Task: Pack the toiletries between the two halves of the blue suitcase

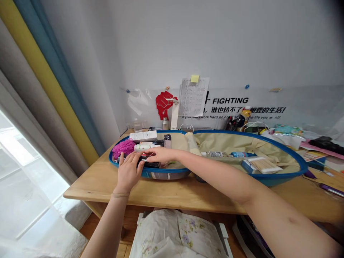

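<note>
Seated at a wooden desk (92, 184), a person reaches both hands into the left half of an open blue-rimmed case (166, 171). The left hand (128, 173), fingers fanned and thumb apart, rests over dark items (152, 165) along the case's front edge. The right hand (162, 154) bends over the same items; whether its partly hidden fingertips pinch anything cannot be told. Behind them in the case lie a magenta mesh puff (125, 147), a white bottle (145, 147) and a white box (143, 136). The case's right half holds a blue bottle (239, 154) and cotton swabs (264, 165).
</note>
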Demonstrator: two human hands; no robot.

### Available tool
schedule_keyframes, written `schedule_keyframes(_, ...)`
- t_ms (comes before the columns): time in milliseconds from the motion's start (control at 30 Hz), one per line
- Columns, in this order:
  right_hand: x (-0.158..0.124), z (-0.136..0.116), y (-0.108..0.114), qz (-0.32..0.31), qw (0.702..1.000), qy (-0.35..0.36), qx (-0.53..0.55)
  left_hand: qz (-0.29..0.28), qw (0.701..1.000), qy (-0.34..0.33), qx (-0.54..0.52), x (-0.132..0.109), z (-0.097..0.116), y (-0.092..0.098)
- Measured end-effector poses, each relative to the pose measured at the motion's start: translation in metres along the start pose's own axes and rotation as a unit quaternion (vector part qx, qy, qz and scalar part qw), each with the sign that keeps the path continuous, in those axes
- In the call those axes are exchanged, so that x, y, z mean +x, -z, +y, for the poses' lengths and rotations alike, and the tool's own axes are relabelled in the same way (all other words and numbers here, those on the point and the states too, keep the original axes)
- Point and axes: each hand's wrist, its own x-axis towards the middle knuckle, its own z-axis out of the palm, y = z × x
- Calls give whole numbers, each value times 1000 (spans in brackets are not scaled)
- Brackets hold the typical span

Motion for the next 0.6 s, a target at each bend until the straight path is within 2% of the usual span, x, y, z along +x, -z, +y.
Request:
schedule_keyframes(133, -26, 39, 34, 39, 998, -50, 1, 4, 1000, 9, -1, -2, -2, -3)
schedule_keyframes(233, -60, 89, 67, 53, 992, -109, -14, 10, 1000, 15, -5, -4, -1, -4)
schedule_keyframes(333, -100, 143, 85, 36, 980, -185, -57, 21, 999, 28, -5, -5, 2, -5)
schedule_keyframes(467, -144, 202, 74, -5, 960, -262, -104, 41, 998, 37, -1, -7, 7, -5)
schedule_keyframes(600, -161, 236, 53, -31, 949, -294, -109, 47, 998, 37, 3, -9, 8, -6)
